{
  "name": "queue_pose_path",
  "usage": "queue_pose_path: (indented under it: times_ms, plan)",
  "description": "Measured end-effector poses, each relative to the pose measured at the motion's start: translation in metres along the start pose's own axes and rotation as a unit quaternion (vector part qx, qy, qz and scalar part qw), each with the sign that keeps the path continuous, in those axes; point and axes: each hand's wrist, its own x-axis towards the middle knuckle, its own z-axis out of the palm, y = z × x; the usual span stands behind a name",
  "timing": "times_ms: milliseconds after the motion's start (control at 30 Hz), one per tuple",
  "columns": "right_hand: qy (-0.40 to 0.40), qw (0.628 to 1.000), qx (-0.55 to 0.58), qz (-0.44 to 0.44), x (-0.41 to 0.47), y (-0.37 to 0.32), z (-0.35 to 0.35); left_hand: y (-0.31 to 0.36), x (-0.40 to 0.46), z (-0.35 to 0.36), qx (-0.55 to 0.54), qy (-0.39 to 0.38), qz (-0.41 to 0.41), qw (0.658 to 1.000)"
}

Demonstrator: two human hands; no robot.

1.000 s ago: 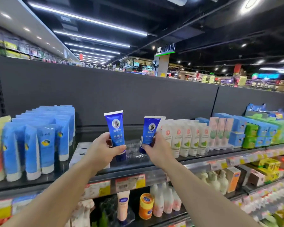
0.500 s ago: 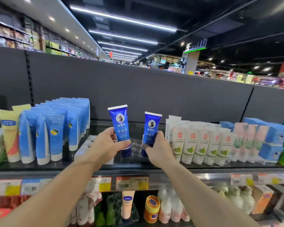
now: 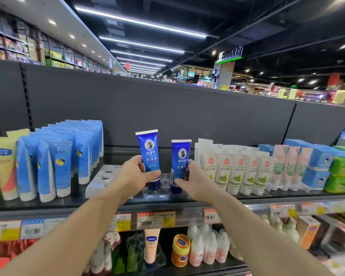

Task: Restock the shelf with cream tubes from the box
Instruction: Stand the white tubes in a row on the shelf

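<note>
Mid-frame, the left hand [image 3: 136, 172] is gripping one dark blue tube [image 3: 149, 156] and the right hand [image 3: 189, 176] another [image 3: 180, 162] (both upright, caps down), hovering just above the shelf [image 3: 167, 198] gap's clear tray [image 3: 157, 191] beyond.

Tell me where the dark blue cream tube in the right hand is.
Head view, centre: the dark blue cream tube, upright in the right hand, sits beside the white tubes with green leaves.

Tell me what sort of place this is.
A supermarket aisle, most likely the skin-care section. Rows of cream tubes stand on a shelf edged with barcoded price tags, and long ceiling lights run over further stocked aisles.
</note>
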Motion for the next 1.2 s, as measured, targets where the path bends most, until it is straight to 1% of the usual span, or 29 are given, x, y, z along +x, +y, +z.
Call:
queue_pose_path:
  times_ms: [133,233,400,533,833,1067,1200]
  plan:
    - [0.091,0.992,0.086,0.014,-0.005,-0.002,-0.006,0.0,-0.002,0.008,0.035,-0.014,0.03,0.999]
    - [0.122,0.991,0.058,0.019,-0.007,0.0,-0.013,-0.003,-0.003,0.012,0.041,-0.022,0.039,0.998]
    - [0.125,0.992,-0.002,0.035,-0.011,0.011,-0.009,-0.005,0.0,0.014,0.04,-0.036,0.035,0.998]
    - [0.118,0.992,-0.022,0.04,-0.01,0.017,0.001,-0.004,0.001,0.015,0.049,-0.038,0.023,0.998]
    - [0.092,0.993,-0.045,0.063,-0.014,0.017,0.007,-0.005,0.004,0.018,0.058,-0.036,0.012,0.998]
    - [0.1,0.989,-0.064,0.084,-0.016,0.014,0.011,-0.005,0.003,0.02,0.062,-0.033,0.001,0.998]
    - [0.114,0.989,-0.037,0.083,-0.02,0.016,0.014,-0.002,0.003,0.019,0.071,-0.019,-0.008,0.997]
